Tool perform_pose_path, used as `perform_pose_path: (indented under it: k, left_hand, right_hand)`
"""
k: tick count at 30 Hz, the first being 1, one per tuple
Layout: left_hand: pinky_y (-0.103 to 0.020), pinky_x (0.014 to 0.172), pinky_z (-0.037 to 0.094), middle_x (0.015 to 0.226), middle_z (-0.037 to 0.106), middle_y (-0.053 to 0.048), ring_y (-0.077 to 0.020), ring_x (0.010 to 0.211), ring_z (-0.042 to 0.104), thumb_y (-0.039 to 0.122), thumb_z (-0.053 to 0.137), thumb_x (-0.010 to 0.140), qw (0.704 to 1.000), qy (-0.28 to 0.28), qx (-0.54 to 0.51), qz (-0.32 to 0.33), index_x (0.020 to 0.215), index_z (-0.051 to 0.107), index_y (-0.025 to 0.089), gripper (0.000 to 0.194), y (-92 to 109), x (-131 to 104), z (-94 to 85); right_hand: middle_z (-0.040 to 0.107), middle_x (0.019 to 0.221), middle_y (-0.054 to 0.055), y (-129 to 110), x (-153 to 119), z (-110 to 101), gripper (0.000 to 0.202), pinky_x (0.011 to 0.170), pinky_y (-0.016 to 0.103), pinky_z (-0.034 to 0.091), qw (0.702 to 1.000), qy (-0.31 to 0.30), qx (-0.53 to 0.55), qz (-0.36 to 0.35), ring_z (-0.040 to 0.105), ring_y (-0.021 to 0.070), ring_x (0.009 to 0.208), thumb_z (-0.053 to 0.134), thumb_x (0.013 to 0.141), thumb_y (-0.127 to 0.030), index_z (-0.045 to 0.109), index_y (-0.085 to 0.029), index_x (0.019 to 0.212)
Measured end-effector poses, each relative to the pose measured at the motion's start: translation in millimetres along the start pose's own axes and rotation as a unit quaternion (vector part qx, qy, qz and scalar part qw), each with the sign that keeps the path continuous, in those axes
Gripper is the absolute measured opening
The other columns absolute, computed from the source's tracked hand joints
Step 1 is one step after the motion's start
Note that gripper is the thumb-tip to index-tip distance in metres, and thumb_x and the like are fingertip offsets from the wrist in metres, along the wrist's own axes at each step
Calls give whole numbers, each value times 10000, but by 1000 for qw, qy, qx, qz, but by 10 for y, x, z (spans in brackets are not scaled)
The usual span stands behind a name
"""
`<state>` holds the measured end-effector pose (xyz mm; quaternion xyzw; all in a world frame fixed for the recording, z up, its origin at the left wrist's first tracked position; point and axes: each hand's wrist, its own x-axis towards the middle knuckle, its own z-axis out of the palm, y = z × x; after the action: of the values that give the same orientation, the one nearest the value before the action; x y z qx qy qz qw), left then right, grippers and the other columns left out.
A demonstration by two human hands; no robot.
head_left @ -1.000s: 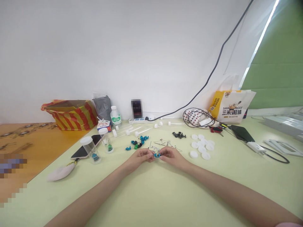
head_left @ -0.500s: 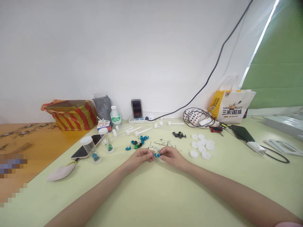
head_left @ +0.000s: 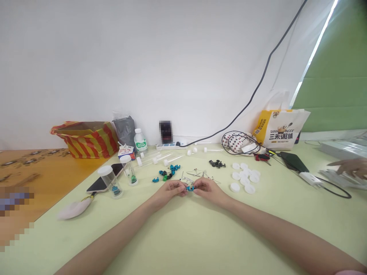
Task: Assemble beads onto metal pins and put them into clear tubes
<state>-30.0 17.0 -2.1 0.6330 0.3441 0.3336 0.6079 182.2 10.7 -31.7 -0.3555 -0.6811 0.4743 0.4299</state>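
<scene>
Between my two hands, low over the table, is a small blue metallic part with a dark bit on it. My left hand pinches it from the left, fingers closed. From the right, the closed fingers of my right hand grip its other side. Just beyond my fingers lie several thin metal pins. Blue, green and black small parts form a loose pile to the left of these. Black knob-like pieces and round white caps lie on the right.
Two clear tubes with white lids stand at left beside a phone. More clear tubes lie at the back near a bottle and a power strip. Another person's hand is at the far right above white frames.
Another person's hand has come into view at the right edge, over the white frames. My own hands and the blue part have hardly moved.
</scene>
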Motion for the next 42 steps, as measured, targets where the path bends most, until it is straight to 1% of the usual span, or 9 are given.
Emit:
perform_pose_path:
  k: [3,12,16,25,30,33,38,42]
  left_hand:
    - [-304,781,448,956,616,-87,-156,772,581,369,616,735,1000,2,3,-1,729,646,132,239,4,-3,4]
    - [-296,766,452,938,622,-94,-157,767,575,387,614,729,1000,3,22,4,725,655,127,263,17,-11,14]
    - [-296,772,451,936,629,-90,-161,778,579,393,616,725,1000,0,29,5,733,653,134,262,4,-7,14]
    - [-291,766,454,927,629,-88,-164,786,583,384,600,742,999,-5,38,13,748,649,129,259,19,-16,15]
    - [-292,769,448,899,641,-84,-167,788,587,384,602,742,999,-9,36,13,746,649,130,258,14,-9,16]
    - [-302,769,450,884,646,-82,-173,793,591,389,600,743,999,-7,29,14,751,642,130,263,2,-5,15]
    - [-306,760,455,875,644,-83,-179,796,594,391,602,741,1000,-5,23,10,743,633,127,266,4,-4,17]
    - [-306,766,455,861,644,-78,-176,794,594,386,603,742,1000,-4,19,9,741,632,129,259,11,-5,24]
  right_hand:
    - [598,878,34,-38,-8,0,249,791,312,462,1000,-3,8,10,577,147,807,663,687,-314,570,-172,869]
    - [601,929,48,9,8,-5,238,764,308,453,1000,-3,8,-3,576,154,820,633,715,-363,558,-165,824]
    - [588,944,53,-9,9,-3,258,757,304,450,1000,1,1,-3,569,159,833,625,712,-404,564,-160,771]
    - [575,955,60,-64,5,-5,246,753,303,450,1000,3,-19,-6,560,167,847,603,729,-409,578,-164,738]
    - [578,949,60,-56,9,-8,255,758,299,450,1000,3,-22,-9,559,166,854,606,726,-415,576,-162,724]
    - [579,953,59,-32,9,-5,246,764,303,451,1000,5,-7,-5,564,162,841,621,718,-398,577,-158,744]
    - [599,899,44,-16,3,3,272,781,320,454,1000,-3,15,3,577,154,813,650,703,-361,567,-160,866]
    - [602,910,44,-31,-2,3,277,770,314,460,1000,-3,18,3,581,150,804,658,694,-365,556,-163,855]
